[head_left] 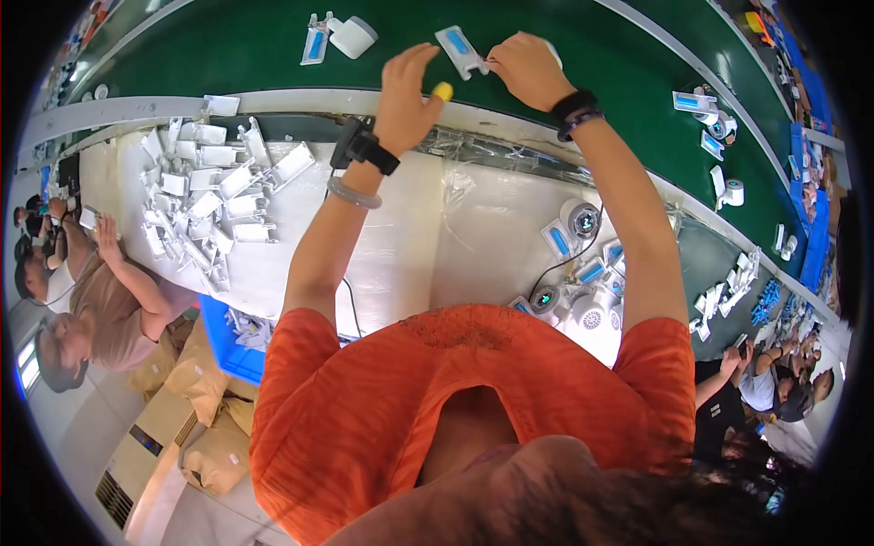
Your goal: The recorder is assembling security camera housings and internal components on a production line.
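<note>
Over the green conveyor belt point(228, 55), my right hand point(528, 73) is closed around a white round part point(555, 56), mostly hidden behind the fingers. Just left of its fingertips is a white plastic half-shell point(464, 62) with a blue cylindrical cell point(456, 42); a thin wire seems to run between them. My left hand point(407, 102) is open beside the half-shell, fingers apart, holding nothing. It has a yellow finger cot point(443, 92) on one fingertip. A similar half-shell point(315, 44) with a white round head point(353, 37) lies farther left on the belt.
White plastic shells point(209, 187) are heaped on the left worktable. Round white units point(583, 218) and blue cells lie by my right arm, with a dark cable point(546, 273). A blue bin point(223, 341) stands below left. Co-workers point(118, 291) sit on both sides.
</note>
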Motion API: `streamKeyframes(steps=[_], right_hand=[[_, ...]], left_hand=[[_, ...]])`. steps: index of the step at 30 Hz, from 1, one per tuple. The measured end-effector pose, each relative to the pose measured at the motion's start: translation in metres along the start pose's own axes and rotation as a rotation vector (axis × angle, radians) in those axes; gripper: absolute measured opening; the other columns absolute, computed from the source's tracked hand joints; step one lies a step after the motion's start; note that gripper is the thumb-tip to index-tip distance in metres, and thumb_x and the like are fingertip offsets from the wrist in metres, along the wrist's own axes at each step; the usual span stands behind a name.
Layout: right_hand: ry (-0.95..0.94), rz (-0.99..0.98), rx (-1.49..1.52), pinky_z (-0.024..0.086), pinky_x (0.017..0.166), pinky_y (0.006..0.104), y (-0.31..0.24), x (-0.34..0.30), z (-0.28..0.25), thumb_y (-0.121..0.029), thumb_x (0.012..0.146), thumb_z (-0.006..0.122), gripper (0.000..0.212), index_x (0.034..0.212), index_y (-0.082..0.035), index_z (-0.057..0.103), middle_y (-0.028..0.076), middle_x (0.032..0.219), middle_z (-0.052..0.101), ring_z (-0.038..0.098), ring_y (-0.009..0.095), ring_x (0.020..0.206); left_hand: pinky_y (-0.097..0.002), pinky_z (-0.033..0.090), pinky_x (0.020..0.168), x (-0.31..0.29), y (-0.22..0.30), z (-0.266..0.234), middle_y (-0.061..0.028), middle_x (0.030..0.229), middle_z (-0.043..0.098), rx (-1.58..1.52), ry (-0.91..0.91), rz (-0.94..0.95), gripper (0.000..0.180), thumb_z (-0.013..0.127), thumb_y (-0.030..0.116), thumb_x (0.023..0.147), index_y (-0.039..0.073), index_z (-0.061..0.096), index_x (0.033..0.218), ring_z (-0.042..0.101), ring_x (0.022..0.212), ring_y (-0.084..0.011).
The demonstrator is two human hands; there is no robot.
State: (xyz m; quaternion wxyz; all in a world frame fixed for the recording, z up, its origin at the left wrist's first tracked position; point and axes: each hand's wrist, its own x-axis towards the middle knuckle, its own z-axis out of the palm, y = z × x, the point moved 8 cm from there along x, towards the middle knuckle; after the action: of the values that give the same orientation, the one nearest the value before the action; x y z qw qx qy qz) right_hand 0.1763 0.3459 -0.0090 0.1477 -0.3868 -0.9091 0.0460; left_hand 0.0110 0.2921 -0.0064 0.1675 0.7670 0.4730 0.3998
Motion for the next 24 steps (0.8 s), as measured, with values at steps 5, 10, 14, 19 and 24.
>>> streamKeyframes(steps=[5,10,14,19,24], right_hand=[[-0.216,0.271,0.950,0.049,0.070,0.0297,-0.068,-0.044,-0.042,-0.019,0.097,0.056,0.019,0.092,-0.001,0.062,0.006,0.080,0.062,0.060,0.017,0.074],[-0.261,0.402,1.606,0.049,0.076,0.0244,-0.158,-0.108,-0.080,-0.015,0.101,0.051,0.021,0.108,0.003,0.059,0.005,0.092,0.063,0.060,0.011,0.082],[-0.262,0.424,1.829,0.050,0.077,0.0270,-0.199,-0.146,-0.105,-0.014,0.100,0.051,0.026,0.117,0.005,0.058,0.010,0.099,0.066,0.062,0.013,0.081],[-0.474,0.082,1.284,0.048,0.069,0.0284,-0.252,-0.189,-0.093,-0.012,0.093,0.062,0.020,0.110,-0.002,0.065,0.006,0.086,0.068,0.064,0.015,0.074],[0.002,0.390,0.699,0.047,0.058,0.0349,-0.237,-0.185,-0.102,-0.008,0.075,0.073,0.016,0.087,-0.006,0.062,0.008,0.073,0.060,0.058,0.023,0.059]], left_hand=[[-0.0422,0.035,0.106,-0.036,0.071,-0.003,-0.0180,0.135,0.049,-0.262,-0.142,0.093,0.072,0.074,0.010,0.074,0.003,0.042,0.139,0.047,0.123,-0.0354],[-0.0334,0.049,0.089,-0.089,0.125,-0.030,-0.0141,0.116,0.062,-0.759,-0.418,-0.213,0.057,0.073,0.012,0.081,0.002,0.050,0.132,0.063,0.102,-0.0238],[-0.0304,0.051,0.082,-0.116,0.138,-0.054,-0.0060,0.102,0.064,-0.966,-0.559,-0.375,0.045,0.077,0.008,0.078,0.004,0.058,0.119,0.064,0.088,-0.0162],[-0.0252,0.051,0.060,-0.135,0.188,-0.070,-0.0017,0.093,0.058,-0.970,-0.661,-0.125,0.038,0.079,0.009,0.074,0.006,0.056,0.105,0.062,0.078,-0.0109],[-0.0263,0.052,0.072,-0.154,0.178,-0.058,-0.0024,0.090,0.053,-1.000,-0.675,-0.578,0.041,0.066,0.004,0.084,0.004,0.046,0.120,0.055,0.076,-0.0098]])
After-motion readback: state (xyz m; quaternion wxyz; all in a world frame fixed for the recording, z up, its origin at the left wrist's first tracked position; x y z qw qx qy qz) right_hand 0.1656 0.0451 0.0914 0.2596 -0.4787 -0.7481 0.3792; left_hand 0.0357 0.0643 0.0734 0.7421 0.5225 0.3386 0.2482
